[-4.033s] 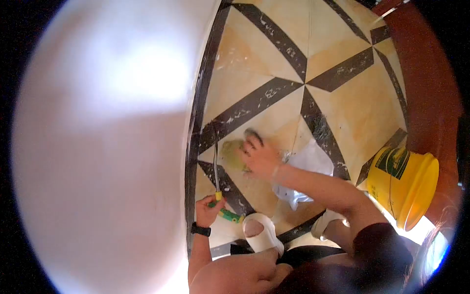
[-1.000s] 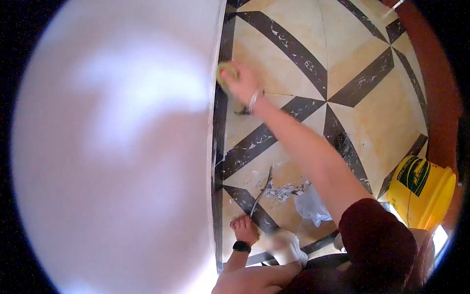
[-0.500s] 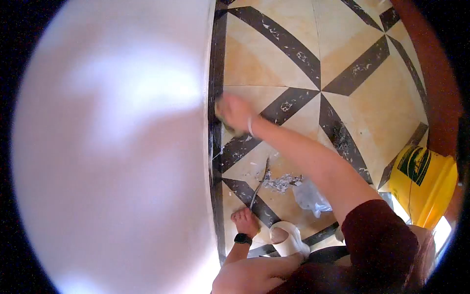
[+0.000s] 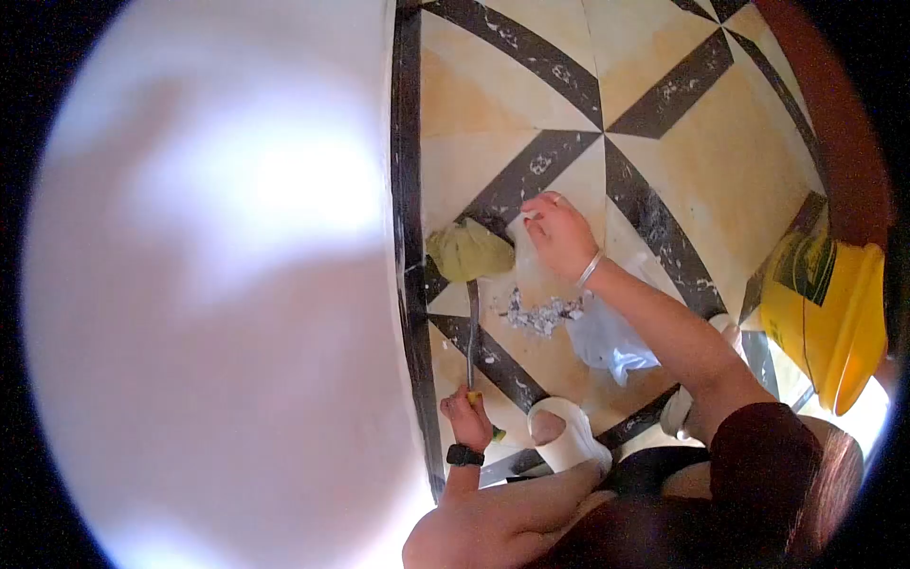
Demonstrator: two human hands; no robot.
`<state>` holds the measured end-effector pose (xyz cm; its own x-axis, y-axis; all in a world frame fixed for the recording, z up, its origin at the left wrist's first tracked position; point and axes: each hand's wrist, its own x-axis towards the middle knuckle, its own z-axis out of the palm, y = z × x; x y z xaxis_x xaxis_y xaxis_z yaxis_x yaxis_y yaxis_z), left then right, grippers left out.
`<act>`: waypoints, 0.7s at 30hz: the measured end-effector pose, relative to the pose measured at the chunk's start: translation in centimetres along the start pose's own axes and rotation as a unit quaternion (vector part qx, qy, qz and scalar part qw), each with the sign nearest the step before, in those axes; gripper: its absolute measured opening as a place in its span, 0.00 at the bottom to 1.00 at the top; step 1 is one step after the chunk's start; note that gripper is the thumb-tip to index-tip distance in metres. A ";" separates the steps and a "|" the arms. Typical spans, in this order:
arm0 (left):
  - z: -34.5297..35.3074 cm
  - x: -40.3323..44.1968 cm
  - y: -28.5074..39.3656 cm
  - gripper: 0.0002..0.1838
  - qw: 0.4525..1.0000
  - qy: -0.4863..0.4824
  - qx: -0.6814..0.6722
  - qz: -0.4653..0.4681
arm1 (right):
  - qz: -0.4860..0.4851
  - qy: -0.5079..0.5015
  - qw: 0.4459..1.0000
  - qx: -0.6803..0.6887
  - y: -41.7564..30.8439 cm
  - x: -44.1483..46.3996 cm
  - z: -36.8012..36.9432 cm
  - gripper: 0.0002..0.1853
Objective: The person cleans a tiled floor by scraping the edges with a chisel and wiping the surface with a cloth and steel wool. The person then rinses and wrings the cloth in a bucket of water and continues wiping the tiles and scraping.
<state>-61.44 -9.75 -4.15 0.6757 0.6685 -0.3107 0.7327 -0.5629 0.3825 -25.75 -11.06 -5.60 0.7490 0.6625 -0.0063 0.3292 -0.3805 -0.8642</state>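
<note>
My left hand (image 4: 464,422), wearing a dark watch, is closed around the yellow handle of a thin, slightly curved metal tool (image 4: 473,337). The tool's far end meets a yellow-green cloth (image 4: 469,250), which lies bunched on the floor near the wall. To the right of the cloth, my right hand (image 4: 561,239) pinches the edge of a clear plastic bag (image 4: 614,337). The bag spreads out beneath my right forearm, which hides part of it. Grey-white scraps (image 4: 540,314) lie in a heap between the bag and the tool.
A white wall (image 4: 237,379) with a dark border strip (image 4: 407,190) runs along the left. White flecks mark the dark bands of the tiled floor (image 4: 720,180). At right is a yellow bucket (image 4: 825,322). My white slipper (image 4: 569,436) is close below the scraps.
My right hand has left the cloth by the wall, moved right and down, and taken the bag's edge, lifting it. The tool has turned more upright, with my left hand around its handle.
</note>
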 end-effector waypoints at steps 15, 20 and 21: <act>0.4 0.7 1.8 0.23 0.986 0.094 0.128 0.042 | -0.015 -0.306 0.897 -0.318 5.9 -0.2 -15.2 0.20; -1.6 7.3 4.6 0.37 0.992 0.057 -0.012 0.111 | 0.065 -0.073 0.994 0.046 1.9 2.8 -11.5 0.19; -2.0 9.0 5.4 0.40 0.992 0.037 -0.037 0.119 | 0.088 -0.050 0.993 0.064 1.5 4.3 -9.6 0.20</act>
<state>-51.59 -5.79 -3.18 0.8183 0.5575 -0.1401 0.5442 -0.6730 0.5008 -16.52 -15.03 -2.10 0.7250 0.6568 -0.2076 0.1175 -0.4149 -0.9023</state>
